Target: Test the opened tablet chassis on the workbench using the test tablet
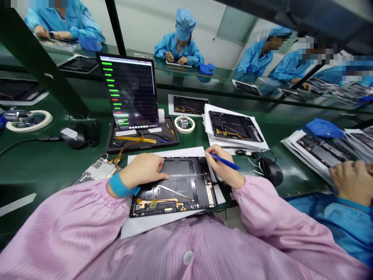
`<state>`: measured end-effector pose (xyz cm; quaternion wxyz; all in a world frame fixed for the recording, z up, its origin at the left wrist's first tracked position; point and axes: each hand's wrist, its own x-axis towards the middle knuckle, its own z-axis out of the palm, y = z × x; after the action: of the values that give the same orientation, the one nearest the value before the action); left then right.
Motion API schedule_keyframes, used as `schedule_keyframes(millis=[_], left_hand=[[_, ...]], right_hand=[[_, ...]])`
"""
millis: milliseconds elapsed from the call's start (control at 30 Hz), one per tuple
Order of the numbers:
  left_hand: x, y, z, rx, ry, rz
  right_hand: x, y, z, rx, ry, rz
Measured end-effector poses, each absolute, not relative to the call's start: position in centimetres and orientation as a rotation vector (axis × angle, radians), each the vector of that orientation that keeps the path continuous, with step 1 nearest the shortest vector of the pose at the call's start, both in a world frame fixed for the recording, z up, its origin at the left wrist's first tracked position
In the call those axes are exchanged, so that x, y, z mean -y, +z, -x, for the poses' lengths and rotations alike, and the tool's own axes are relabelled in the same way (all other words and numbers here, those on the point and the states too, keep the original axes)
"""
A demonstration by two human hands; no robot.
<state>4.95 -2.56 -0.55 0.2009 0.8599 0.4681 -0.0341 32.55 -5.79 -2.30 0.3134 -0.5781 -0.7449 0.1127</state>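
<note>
An opened tablet housing (177, 186), with its inner parts and gold flex cables showing, lies on white paper (145, 227) in front of me. My left hand (142, 170), wearing a blue wrist strap (121, 185), rests over the housing's far left part. Its thumb stretches across the surface, apart from the curled forefinger; the other fingers are mostly hidden. At the far right corner, my right hand (221, 165) is closed around a slim blue pen (225, 160). The pen slants down to the right across the hand, and its tip is hidden by the fingers.
Behind the housing, a lit screen (131, 93) stands in a black tray (142, 144). Tape rolls (184, 124), a black mouse (271, 171) and another opened tablet (236, 126) on papers lie around. A co-worker's hand (352, 181) is at right, by stacked tablets.
</note>
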Motion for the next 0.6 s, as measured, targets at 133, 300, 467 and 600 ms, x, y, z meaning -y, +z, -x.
schedule_keyframes(millis=[133, 300, 467, 600], left_hand=[[1.9, -0.2, -3.9, -1.158, -0.134, -2.122], [0.6, -0.4, -2.7, -0.984, -0.131, -2.036], [-0.1, -1.0, -2.3, -0.907, -0.109, -2.003], [-0.2, -1.2, -2.3, -0.889, -0.101, -1.981]], right_hand=[[0.7, -0.7, -30.5, 2.284, -0.105, 1.919], [-5.5, -0.6, -28.1, 2.336, -0.261, 1.895], [-9.2, -0.5, -26.6, 2.446, -0.306, 1.768], [-8.9, 0.1, -26.5, 2.505, -0.308, 1.772]])
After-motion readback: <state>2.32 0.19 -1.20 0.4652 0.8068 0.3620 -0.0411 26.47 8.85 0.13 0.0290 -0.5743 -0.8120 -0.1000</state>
